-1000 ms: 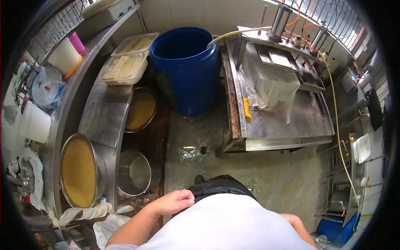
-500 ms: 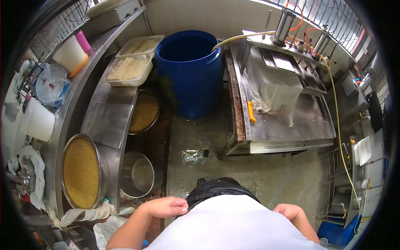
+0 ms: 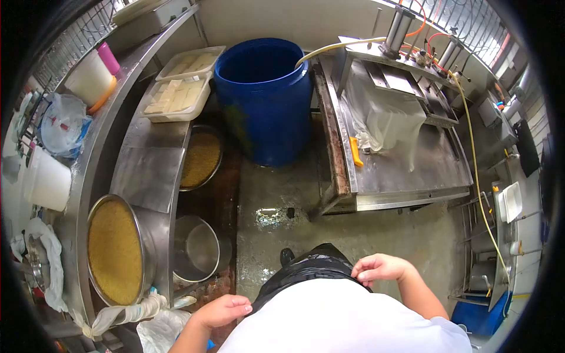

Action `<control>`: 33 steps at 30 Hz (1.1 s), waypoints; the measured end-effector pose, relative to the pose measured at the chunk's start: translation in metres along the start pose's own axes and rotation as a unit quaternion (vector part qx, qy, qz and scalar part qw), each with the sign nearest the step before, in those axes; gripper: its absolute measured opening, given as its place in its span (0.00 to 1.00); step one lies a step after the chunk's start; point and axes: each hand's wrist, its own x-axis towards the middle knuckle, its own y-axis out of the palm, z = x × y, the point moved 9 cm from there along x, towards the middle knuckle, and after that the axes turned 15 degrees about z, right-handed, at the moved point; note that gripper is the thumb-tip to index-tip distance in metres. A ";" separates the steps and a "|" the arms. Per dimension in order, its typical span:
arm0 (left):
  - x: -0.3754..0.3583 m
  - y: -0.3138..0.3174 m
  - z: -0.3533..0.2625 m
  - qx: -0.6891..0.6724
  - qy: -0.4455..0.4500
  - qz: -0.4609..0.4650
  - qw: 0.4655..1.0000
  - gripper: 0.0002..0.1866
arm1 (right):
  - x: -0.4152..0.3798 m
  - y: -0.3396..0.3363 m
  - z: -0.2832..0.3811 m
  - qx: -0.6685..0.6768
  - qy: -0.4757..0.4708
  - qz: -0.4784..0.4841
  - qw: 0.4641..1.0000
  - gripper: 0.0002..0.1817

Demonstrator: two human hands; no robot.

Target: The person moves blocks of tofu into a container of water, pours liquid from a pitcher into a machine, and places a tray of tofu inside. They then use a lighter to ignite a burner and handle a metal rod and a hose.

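Far left, a steel surface (image 3: 147,170) curves along the wall and carries a white bucket (image 3: 88,79) with a pink bottle (image 3: 108,58) beside it, two white trays of pale blocks (image 3: 176,97), and, nearer, a large round pan of yellow-brown grain (image 3: 115,252). Below the surface's edge sit a second grain-filled pan (image 3: 200,157) and a bare steel bowl (image 3: 197,248). The left hand (image 3: 222,310) rests at the person's left hip, fingers curled loosely, touching the edge of a black apron (image 3: 306,267) worn over a white shirt (image 3: 347,320); its grip closes on nothing that can be made out. In the middle, against the wall, stands a blue barrel (image 3: 265,100) with a yellow hose (image 3: 335,47) leading into it. The floor (image 3: 294,194) below is wet. The right hand (image 3: 379,269) pinches the apron's top edge at the waist (thumb and fingertips narrowed onto the black material). To the right is a steel press table (image 3: 406,170) draped with white cloth (image 3: 385,117), an orange-handled tool (image 3: 355,151) at its left edge.
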 end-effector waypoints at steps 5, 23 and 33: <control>0.050 -0.006 -0.046 0.116 0.046 0.028 0.992 0.13 | -0.001 0.016 -0.031 0.051 -0.080 -0.071 0.993 0.12; 0.203 0.154 -0.150 0.527 0.055 0.177 0.830 0.14 | -0.123 0.052 -0.087 -0.027 -0.156 -0.193 0.968 0.21; 0.287 0.259 -0.152 0.551 0.030 0.078 0.830 0.09 | -0.214 0.013 -0.160 -0.099 -0.218 -0.367 0.899 0.13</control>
